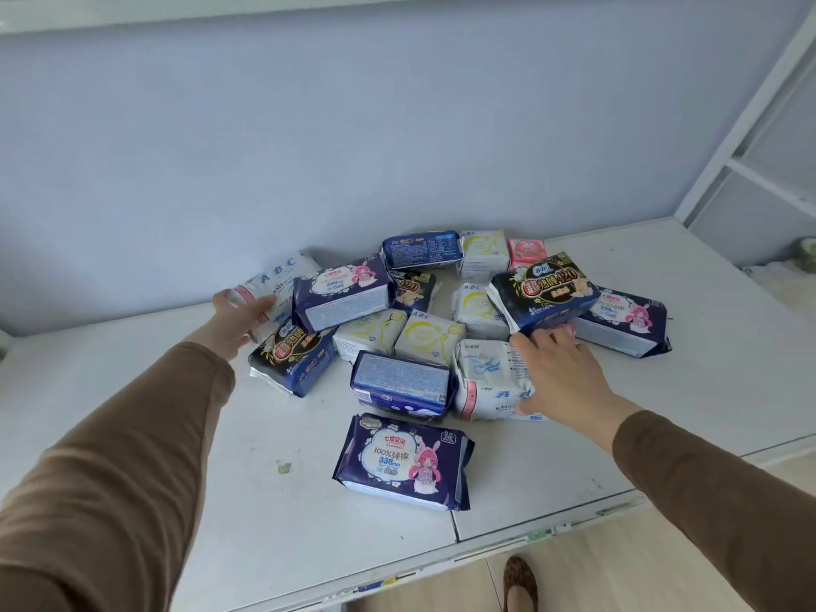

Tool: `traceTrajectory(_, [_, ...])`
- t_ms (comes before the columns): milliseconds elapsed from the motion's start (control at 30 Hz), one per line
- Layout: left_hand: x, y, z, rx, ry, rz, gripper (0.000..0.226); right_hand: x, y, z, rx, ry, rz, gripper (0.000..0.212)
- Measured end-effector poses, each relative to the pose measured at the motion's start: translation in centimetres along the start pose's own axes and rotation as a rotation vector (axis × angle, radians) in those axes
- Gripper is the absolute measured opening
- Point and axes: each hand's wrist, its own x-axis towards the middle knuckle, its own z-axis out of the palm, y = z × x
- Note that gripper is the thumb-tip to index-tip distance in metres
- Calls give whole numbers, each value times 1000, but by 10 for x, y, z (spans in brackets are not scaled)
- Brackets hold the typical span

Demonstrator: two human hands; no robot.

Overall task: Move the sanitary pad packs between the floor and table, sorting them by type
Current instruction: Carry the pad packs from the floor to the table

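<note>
Several sanitary pad packs lie heaped on the white table [574,470]. My left hand [236,318] grips the near end of a white ABC pack [282,276] at the heap's far left, thumb over its edge and fingers across its face. My right hand [558,375] is spread with straight fingers. Its fingertips touch the near edge of a black 420 pack [545,289], and its thumb rests on another white ABC pack [485,377]. A purple pack with a pink-haired cartoon figure [402,461] lies alone nearest me.
More purple [342,293], black [291,355], yellow-and-white [430,335], blue [421,249] and pink [525,249] packs fill the heap. A wall stands behind the table and a white frame [750,125] rises at the right. Wooden floor and a shoe [521,583] show below the table's front edge.
</note>
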Motion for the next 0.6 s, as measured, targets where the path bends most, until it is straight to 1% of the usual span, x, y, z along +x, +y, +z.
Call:
traceTrajectory(67, [0,-2,0,-30,-6,28,83,1,0,1,16,0,4,100])
traceTrajectory(100, [0,-3,0,-29,1,48,83,1,0,2,25,-1,8,99])
traceTrajectory(133, [-1,-4,0,-17,11,75,87,1,0,3,35,-2,11,99])
traceTrajectory(200, [-3,-8,-2,34,39,152,101,1,0,5,54,4,15,99])
traceTrajectory(267, [-8,-10,-4,123,95,236,115,1,1,6,72,14,14,101])
traceTrajectory(300, [-11,-10,-5,173,131,280,118,0,2,7,84,20,10,102])
traceTrajectory(333, [-13,-9,-6,225,167,324,116,-1,4,9,100,27,7,104])
traceTrajectory(400, [-17,-4,-7,331,232,382,100,-5,7,11,135,36,8,110])
traceTrajectory(467, [-21,5,-6,417,256,359,85,-10,11,13,162,21,12,116])
traceTrajectory(533, [-26,13,-4,510,246,305,81,-14,17,12,189,-22,18,121])
traceTrajectory(600, [-30,19,-2,630,227,275,86,-17,22,10,210,-61,23,121])
